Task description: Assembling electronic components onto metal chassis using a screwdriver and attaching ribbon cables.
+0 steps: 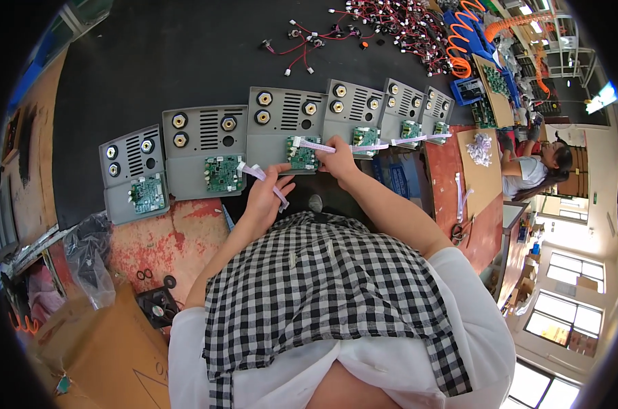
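Observation:
A row of grey metal panels with vent slots and round brass-centred fittings spans the bench, each bearing a green circuit board. At the middle panel [277, 144], my right hand [337, 162] has its fingers closed at the white-and-purple ribbon cable [315, 145], whose connector is at that panel's circuit board [302, 155]. My left hand [266, 196] is by the same panel's near edge, fingers partly curled. Loose ribbon cables [255, 172] pass across it, gripped by the thumb side. More ribbon cable [368, 147] runs over the boards to the right; two left panels [136, 174] have none attached.
Red-black wire leads [408, 31] are heaped on the dark bench top [179, 54]. Orange coiled hoses [461, 61] hang at right. A co-worker [532, 167] sits beyond a cardboard sheet [483, 177] with cables. Scissors [459, 234] lie right; a cardboard box [108, 347] stands lower left.

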Demonstrator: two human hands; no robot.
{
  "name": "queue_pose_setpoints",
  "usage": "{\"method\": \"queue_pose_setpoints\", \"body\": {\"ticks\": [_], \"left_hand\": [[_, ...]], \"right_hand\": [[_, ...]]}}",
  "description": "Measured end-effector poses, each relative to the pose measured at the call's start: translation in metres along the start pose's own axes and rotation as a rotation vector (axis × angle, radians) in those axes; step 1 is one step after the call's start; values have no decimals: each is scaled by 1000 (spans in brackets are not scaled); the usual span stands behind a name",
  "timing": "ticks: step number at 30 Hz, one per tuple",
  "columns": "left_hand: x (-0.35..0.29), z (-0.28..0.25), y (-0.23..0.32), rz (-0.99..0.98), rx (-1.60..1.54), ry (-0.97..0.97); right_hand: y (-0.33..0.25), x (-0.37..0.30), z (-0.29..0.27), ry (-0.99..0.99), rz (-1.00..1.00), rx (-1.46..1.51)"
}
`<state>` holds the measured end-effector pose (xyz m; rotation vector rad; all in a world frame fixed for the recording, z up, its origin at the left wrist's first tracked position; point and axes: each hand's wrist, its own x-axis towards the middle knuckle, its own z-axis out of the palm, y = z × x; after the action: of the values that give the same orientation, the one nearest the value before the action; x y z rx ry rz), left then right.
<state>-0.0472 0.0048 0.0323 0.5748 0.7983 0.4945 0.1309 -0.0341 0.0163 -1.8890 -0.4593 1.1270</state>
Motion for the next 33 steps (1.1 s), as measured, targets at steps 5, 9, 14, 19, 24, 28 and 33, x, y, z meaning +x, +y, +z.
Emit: {"method": "queue_pose_setpoints", "body": {"ticks": [5,9,14,19,24,28,33], "left_hand": [[-2,-13,15,-85,251,-142],[-23,-7,26,-114,262,-252],[-25,2,36,-106,237,-377],[-35,-5,39,-151,214,-320],[-48,-22,32,-137,206,-315],[-54,-44,22,29,91,72],[-56,-52,18,237,-92,332]], "right_hand": [[22,19,4,56,-294,-243],[11,-4,-22,52,-519,-601],[-78,-57,-2,-233,-987,-639],[-85,-54,34,-421,-1357,-945],[-82,-54,49,-493,-1498,-1081],[-71,-31,49,-266,-1469,-1143],[-56,-17,49,-62,-997,-601]]}}
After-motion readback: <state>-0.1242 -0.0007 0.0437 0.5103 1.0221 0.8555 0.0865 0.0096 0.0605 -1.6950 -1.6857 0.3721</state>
